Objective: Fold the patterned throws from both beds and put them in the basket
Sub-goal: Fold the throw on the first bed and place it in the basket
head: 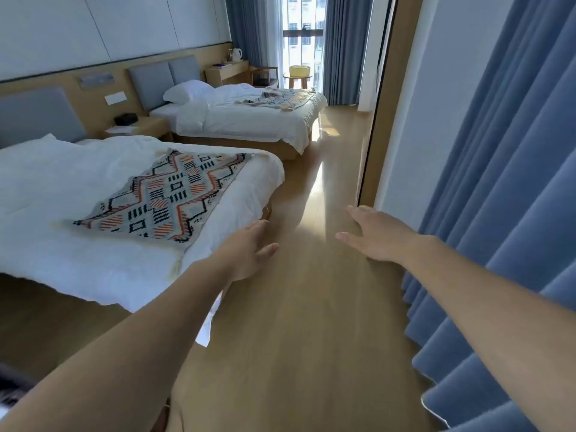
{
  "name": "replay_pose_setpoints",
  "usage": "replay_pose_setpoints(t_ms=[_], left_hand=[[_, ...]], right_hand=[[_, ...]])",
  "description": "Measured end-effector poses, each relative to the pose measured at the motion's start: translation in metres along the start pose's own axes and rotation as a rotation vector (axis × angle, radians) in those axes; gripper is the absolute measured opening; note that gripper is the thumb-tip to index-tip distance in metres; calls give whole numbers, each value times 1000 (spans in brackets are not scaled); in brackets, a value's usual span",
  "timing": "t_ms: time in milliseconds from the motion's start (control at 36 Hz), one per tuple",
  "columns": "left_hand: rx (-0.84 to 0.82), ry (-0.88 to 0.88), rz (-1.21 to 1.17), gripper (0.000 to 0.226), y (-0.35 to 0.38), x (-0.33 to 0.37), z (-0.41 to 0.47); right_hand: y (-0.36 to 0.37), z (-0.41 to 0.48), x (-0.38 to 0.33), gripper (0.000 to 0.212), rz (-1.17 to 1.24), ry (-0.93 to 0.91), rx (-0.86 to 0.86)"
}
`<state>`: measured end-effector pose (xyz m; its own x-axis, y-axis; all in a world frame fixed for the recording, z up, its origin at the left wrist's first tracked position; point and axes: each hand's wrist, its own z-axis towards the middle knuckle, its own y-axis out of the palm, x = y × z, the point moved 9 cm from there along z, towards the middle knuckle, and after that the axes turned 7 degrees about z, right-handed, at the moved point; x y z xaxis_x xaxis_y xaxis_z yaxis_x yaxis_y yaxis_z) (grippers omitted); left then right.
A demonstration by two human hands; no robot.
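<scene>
Two bare hands reach out over the pale wooden floor [296,322] in the head view, and neither has hold of anything. The left hand [249,251] hangs palm-down with fingers loosely spread, just beside the foot corner of the near white-covered bed [46,188], not touching the cloth. The right hand [377,235] is flat and open too, fingers stretched forward, near the long blue pleated curtain [498,182] on that side.

On the near bed lies the first patterned throw [165,194], a grey knit with black and orange zigzag diamonds, spread flat and set cornerwise across the duvet, its lower point close to the bed edge by the left hand. The second patterned throw [285,99] sits rumpled at the foot of the far white bed [237,120], well apart from both hands.

Over by the window, a yellow basket [300,71] stands on a small round table [297,77], beyond the far bed.
</scene>
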<state>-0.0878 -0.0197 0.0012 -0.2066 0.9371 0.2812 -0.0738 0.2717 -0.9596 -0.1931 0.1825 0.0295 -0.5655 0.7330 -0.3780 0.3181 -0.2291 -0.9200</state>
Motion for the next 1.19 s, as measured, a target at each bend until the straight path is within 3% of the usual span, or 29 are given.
replay_pose_setpoints(t_ms=[528, 917, 1194], left_hand=[[-29, -138, 23, 65, 14, -25, 155], [19, -380, -25, 67, 36, -35, 307], [30, -495, -99, 68, 51, -71, 370]], right_hand=[[-4, 187, 59, 68, -21, -65, -61], [-58, 366, 139, 64, 7, -212, -134], [-67, 454, 142, 67, -80, -300, -199]])
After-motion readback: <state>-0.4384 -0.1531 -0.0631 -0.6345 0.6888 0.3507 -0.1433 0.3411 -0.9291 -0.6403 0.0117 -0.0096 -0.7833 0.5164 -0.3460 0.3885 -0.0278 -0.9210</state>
